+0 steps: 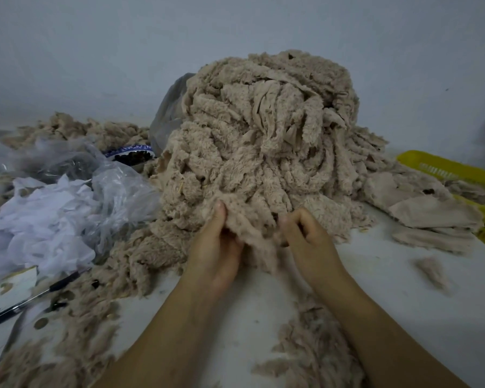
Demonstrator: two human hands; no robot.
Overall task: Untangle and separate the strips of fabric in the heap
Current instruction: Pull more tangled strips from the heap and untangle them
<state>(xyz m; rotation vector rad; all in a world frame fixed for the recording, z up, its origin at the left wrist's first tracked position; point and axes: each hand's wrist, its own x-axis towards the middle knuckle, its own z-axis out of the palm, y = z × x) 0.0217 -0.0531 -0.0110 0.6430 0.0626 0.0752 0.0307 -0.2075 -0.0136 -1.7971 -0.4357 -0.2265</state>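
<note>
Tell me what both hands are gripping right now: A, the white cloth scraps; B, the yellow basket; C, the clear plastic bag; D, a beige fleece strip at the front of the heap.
D: the left hand and the right hand both have fingers curled into a beige fleece strip at the near foot of the heap.

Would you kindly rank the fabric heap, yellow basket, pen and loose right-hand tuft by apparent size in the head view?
1. fabric heap, by far.
2. yellow basket, partly covered and cropped.
3. pen and tuft: pen longer, tuft wider; too close to rank.
</note>
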